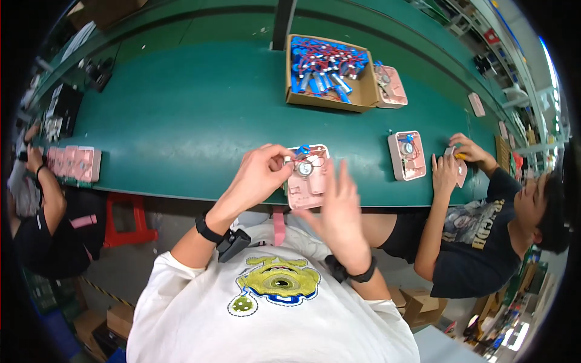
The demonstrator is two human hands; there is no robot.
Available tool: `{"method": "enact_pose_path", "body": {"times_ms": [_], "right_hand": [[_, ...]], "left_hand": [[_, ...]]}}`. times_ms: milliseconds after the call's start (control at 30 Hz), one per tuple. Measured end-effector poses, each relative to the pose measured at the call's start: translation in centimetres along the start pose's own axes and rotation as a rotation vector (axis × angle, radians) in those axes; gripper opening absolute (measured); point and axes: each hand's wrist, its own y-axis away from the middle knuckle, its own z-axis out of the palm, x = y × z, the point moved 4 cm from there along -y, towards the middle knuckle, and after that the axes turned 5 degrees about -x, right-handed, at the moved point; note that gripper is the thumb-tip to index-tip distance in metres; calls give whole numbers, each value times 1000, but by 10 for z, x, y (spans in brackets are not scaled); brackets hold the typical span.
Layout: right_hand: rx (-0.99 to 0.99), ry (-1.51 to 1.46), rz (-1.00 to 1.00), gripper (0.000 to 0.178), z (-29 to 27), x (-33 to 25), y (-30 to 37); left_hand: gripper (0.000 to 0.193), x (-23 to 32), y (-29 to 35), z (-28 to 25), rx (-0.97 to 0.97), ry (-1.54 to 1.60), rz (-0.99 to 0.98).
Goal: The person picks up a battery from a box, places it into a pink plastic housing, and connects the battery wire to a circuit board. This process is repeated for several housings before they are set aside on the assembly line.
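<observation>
A pink plastic housing [301,199], open side up, lies at the near edge of the green table. Inside it sit a round silver part [304,169], thin wires and a blue cylindrical battery [302,151] at the far end. My left hand [259,175] is at the housing's upper left corner, thumb and fingertips pinched together beside the round part. Whatever is between those fingertips is too small to make out. Over the housing's right side, my right hand [343,218] is open with fingers stretched out, slightly blurred, holding nothing.
A cardboard box [362,106] of blue batteries with red wires stands beyond the housing, a pink housing [393,91] beside it. Another housing [408,158] lies to the right, near a co-worker's hands [451,166]. Several pink housings [91,164] stand at left by another person.
</observation>
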Motion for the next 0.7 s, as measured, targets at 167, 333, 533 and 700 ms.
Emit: {"method": "enact_pose_path", "body": {"times_ms": [167,333,533,700], "right_hand": [[-58,-193,122,116,32,-19,-1],[48,-232,134,114,40,-13,-6],[61,-179,141,111,45,-12,-8],[107,-121,149,101,47,-10,-4]], "left_hand": [[24,4,11,17,-26,268,-255],[18,12,22,31,148,21,-51],[21,-15,24,56,373,-2,183],[22,-9,30,56,204,-193,256]]}}
